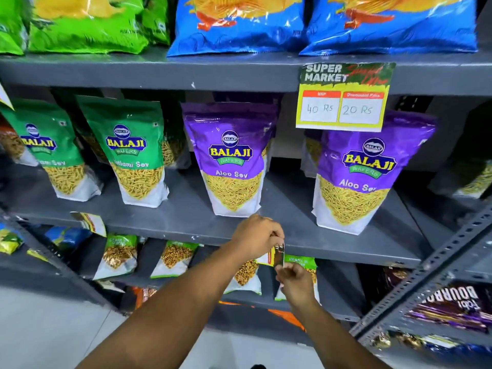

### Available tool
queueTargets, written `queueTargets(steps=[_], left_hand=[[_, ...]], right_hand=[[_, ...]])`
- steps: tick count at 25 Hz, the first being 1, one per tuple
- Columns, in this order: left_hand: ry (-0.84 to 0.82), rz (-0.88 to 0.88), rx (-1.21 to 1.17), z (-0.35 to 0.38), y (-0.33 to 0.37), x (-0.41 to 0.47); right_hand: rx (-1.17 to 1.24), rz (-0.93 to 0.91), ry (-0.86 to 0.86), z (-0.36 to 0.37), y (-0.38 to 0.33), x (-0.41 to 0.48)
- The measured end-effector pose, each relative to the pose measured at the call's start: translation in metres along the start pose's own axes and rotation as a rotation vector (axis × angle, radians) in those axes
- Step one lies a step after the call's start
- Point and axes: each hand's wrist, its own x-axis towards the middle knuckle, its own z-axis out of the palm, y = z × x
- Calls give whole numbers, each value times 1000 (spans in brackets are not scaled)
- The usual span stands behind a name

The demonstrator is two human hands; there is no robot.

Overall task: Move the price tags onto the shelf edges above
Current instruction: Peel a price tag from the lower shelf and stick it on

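Observation:
A yellow and green price tag (344, 97) reading 40 Rs and 20 Rs hangs from the upper grey shelf edge (159, 73). Lower down, both hands pinch a second price tag (277, 255), seen nearly edge-on, just below the middle shelf edge (332, 249). My left hand (255, 237) grips its top. My right hand (294, 282) holds its bottom corner. A third tag (91, 222) hangs tilted from the same middle edge at the left.
Purple Aloo Sev packs (231, 161) and green sev packs (130, 153) stand on the middle shelf. Blue (239, 22) and green chip bags (85, 25) sit above. Small snack packs (173, 258) fill the lower shelf. A slotted metal upright (431, 265) rises at the right.

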Motion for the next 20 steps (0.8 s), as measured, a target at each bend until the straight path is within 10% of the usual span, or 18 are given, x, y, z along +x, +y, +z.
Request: queueTargets(steps=[10,20], left_hand=[[222,-544,-396,69,-16,-56],[262,-607,-313,66,-13,-44]], right_hand=[[-202,-62,186,-51,-26,-4],[-346,-80,238,-50,-40,3]])
